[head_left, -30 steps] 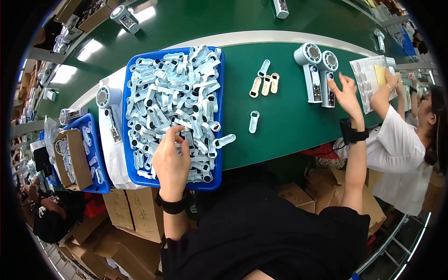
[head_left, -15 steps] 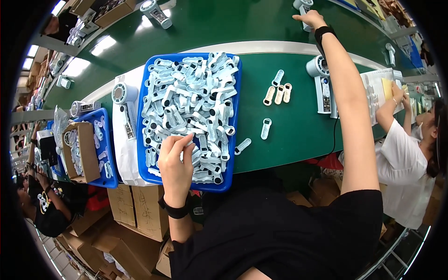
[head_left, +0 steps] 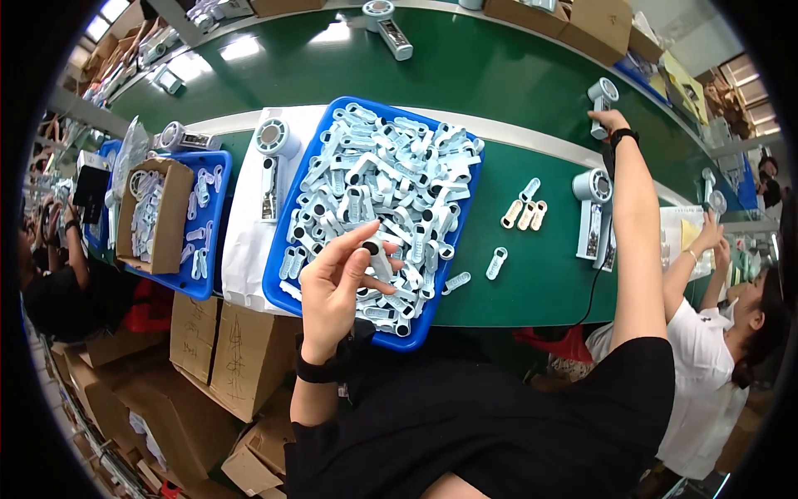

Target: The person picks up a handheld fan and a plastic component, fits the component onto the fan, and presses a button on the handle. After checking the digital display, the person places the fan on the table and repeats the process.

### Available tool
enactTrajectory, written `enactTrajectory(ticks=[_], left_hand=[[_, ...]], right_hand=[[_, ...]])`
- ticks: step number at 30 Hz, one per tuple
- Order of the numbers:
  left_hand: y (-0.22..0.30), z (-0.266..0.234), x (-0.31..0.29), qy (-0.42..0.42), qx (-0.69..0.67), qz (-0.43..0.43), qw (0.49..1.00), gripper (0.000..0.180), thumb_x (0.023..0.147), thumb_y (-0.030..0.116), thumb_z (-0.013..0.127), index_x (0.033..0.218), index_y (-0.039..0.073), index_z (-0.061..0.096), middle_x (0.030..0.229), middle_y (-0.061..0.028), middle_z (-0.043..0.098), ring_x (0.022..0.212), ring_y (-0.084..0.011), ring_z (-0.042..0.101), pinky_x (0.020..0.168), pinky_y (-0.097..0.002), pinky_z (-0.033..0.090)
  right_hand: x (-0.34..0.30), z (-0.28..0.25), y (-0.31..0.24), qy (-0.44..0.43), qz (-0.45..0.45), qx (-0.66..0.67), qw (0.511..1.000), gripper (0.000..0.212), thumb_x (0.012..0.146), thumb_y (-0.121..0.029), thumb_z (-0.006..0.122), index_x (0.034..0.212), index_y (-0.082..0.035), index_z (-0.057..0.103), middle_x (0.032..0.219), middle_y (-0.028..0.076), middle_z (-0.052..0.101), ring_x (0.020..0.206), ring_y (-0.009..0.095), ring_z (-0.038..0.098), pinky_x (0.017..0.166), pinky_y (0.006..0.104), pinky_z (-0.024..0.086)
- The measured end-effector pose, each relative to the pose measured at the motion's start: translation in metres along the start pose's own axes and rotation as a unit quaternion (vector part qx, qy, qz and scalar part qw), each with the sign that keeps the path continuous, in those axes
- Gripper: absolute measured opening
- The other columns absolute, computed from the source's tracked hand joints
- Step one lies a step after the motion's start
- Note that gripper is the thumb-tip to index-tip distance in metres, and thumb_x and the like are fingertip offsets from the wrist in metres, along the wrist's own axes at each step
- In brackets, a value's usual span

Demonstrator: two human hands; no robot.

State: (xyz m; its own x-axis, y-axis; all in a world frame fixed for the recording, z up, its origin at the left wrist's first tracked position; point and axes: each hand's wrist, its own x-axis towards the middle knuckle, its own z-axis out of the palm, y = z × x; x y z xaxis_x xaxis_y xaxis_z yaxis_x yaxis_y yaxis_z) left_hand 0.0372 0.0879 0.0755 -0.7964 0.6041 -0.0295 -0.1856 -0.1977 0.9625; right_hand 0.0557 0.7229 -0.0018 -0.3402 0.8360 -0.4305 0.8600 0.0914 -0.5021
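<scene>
A blue tray (head_left: 278,293) heaped with small pale-blue oblong plastic covers (head_left: 391,179) sits in front of me. Over its near part, my left hand (head_left: 337,287) pinches one pale-blue plastic cover (head_left: 381,263) with a dark round spot between thumb and fingers. My right arm stretches far out to the right. At its end my right hand (head_left: 613,121) is closed round the handle of a pale handheld fan (head_left: 603,90) on the green surface. The inside of that grip is partly hidden.
Several loose covers (head_left: 496,263) lie right of the tray. Other fans stand at right (head_left: 592,187), left (head_left: 274,137) and far back (head_left: 389,33). Far left, a second blue tray (head_left: 218,241) holds a cardboard box (head_left: 170,204). A co-worker (head_left: 702,333) sits at right.
My left hand has lifted a pale-blue cover from the heap and turned it upward. My right hand stays on the fan. The whole view has shifted, with the table appearing lower and turned.
</scene>
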Motion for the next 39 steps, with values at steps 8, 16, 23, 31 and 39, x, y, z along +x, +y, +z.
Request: enactTrajectory(ticks=[8, 16, 23, 31, 39], left_hand=[[-0.001, 0.008, 0.003, 0.000, -0.130, -0.066, 0.989, 0.038, 0.090, 0.002, 0.046, 0.128, 0.000, 0.042, 0.102, -0.0189, 0.060, 0.090, -0.0238, 0.062, 0.067, -0.0284, 0.056], [-0.005, 0.010, 0.008, -0.053, -0.043, -0.041, 0.997, 0.036, 0.088, -0.001, 0.049, 0.124, -0.002, 0.045, 0.103, -0.0183, 0.060, 0.089, -0.0208, 0.062, 0.066, -0.0264, 0.054], [-0.007, 0.051, 0.012, -0.041, 0.014, -0.071, 0.997, 0.027, 0.086, 0.002, 0.052, 0.113, -0.003, 0.051, 0.099, -0.0172, 0.061, 0.085, -0.0213, 0.062, 0.061, -0.0229, 0.051], [-0.018, 0.061, 0.015, -0.018, 0.214, 0.036, 0.976, 0.021, 0.080, -0.001, 0.061, 0.101, -0.003, 0.056, 0.088, -0.0106, 0.062, 0.077, -0.0153, 0.062, 0.063, -0.0228, 0.050], [-0.027, 0.054, 0.017, 0.010, 0.239, 0.061, 0.969, 0.014, 0.075, -0.002, 0.065, 0.087, -0.005, 0.061, 0.077, -0.0059, 0.058, 0.068, -0.0128, 0.058, 0.062, -0.0226, 0.046]], right_hand=[[-0.072, -0.016, -0.043, -0.157, -0.006, 0.528, 0.834, 0.032, 0.083, -0.013, 0.059, 0.108, 0.003, 0.047, 0.102, 0.011, 0.054, 0.081, 0.019, 0.055, 0.066, 0.0343, 0.050], [-0.323, 0.029, -0.019, -0.321, -0.296, 0.398, 0.807, 0.044, 0.087, -0.023, 0.053, 0.118, 0.007, 0.042, 0.095, 0.011, 0.056, 0.077, 0.014, 0.054, 0.070, 0.0263, 0.046], [-0.409, 0.132, 0.024, -0.422, -0.251, 0.494, 0.717, 0.066, 0.071, -0.015, 0.069, 0.123, 0.006, 0.034, 0.104, 0.012, 0.050, 0.087, 0.019, 0.056, 0.074, 0.0406, 0.051], [-0.432, 0.163, 0.014, -0.295, -0.267, 0.383, 0.834, 0.084, 0.059, -0.009, 0.081, 0.126, 0.001, 0.031, 0.111, 0.013, 0.049, 0.096, 0.021, 0.055, 0.075, 0.0394, 0.051], [-0.440, 0.179, 0.010, -0.042, -0.479, 0.192, 0.856, 0.094, 0.059, -0.025, 0.083, 0.128, 0.003, 0.024, 0.108, 0.024, 0.049, 0.094, 0.034, 0.058, 0.072, 0.0382, 0.050]])
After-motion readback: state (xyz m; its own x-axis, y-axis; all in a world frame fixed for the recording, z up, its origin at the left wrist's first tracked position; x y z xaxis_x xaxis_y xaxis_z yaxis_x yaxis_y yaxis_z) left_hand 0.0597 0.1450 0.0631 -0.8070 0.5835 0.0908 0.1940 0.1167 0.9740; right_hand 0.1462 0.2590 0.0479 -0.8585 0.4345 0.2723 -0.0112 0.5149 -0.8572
